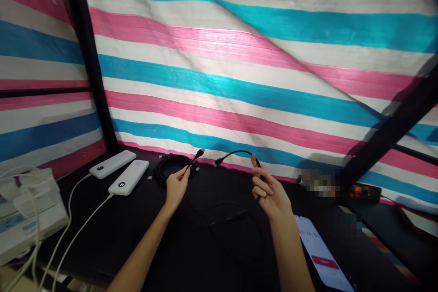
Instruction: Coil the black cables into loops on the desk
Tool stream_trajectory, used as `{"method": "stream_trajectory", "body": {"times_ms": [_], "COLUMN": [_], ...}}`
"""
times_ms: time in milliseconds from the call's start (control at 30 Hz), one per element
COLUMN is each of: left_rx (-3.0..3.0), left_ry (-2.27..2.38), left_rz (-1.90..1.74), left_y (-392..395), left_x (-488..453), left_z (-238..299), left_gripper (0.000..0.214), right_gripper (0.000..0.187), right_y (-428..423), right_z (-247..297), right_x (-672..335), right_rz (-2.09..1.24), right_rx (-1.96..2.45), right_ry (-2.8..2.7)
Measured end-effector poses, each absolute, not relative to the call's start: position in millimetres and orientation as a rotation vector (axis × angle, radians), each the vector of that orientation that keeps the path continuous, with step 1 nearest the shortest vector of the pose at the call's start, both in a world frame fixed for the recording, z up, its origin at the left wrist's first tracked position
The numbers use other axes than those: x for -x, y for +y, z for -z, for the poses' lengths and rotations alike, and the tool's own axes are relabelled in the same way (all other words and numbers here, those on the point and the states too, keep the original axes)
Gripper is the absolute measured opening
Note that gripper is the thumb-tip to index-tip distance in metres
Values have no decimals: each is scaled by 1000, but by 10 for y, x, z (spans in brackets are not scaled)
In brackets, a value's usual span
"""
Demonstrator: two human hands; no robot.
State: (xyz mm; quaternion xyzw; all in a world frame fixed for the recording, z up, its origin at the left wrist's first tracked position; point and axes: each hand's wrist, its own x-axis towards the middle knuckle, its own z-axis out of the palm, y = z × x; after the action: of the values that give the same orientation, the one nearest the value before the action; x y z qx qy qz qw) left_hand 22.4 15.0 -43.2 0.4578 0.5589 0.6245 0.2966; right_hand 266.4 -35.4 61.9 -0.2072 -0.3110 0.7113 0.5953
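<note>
My left hand point(176, 188) pinches a black cable point(192, 162) just below its plug, which points up and to the right. My right hand point(272, 194) is closed around another black cable end point(236, 151), its index finger raised along it. From there the cable arcs left to a plug with a metal tip point(217, 162), apart from the left hand's plug. Below the hands a thin black cable loop point(227, 220) lies on the black table, hard to make out against it. Whether both ends belong to one cable, I cannot tell.
A coiled black cable point(160, 174) lies behind my left hand. Two white power banks point(129, 178) with white cords rest at the left, near a white power strip point(51, 223) crowded with plugs. A lit phone point(316, 248) lies beside my right forearm. Striped sheeting point(219, 77) walls the back.
</note>
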Motion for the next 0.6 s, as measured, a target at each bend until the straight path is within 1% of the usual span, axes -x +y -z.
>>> {"method": "stream_trajectory", "body": {"times_ms": [100,200,267,367,467,533,600], "left_rx": [-1318,-1483,-1600,-1736,-1795,-1783,-1723], "left_ry": [1750,2112,2289,2381,2375,2356,2354], "left_rz": [-1495,-1227,-1059,-925,-875,-871,-887], "left_y": [142,86,49,21,18,17,2], "left_x": [-188,-207,-245,-300,-316,-301,-267], "left_z": [425,379,370,406,442,440,422], "left_gripper": [44,37,36,37,38,38,38], "right_gripper": [20,16,13,11,19,27,31], "right_y": [-527,-705,-805,-907,-977,-1035,-1108], "right_z": [-976,-1328,-1562,-1904,-2121,-2142,-2095], "right_x": [-2458,-2272,-2141,-1983,-1985,-2101,-2292], "right_rz": [-1692,-1680,-1642,-1532,-1381,-1298,-1231], "right_rx": [451,397,381,420,539,620,657], "right_ry": [-814,-929,-992,-1079,-1136,-1131,-1091]}}
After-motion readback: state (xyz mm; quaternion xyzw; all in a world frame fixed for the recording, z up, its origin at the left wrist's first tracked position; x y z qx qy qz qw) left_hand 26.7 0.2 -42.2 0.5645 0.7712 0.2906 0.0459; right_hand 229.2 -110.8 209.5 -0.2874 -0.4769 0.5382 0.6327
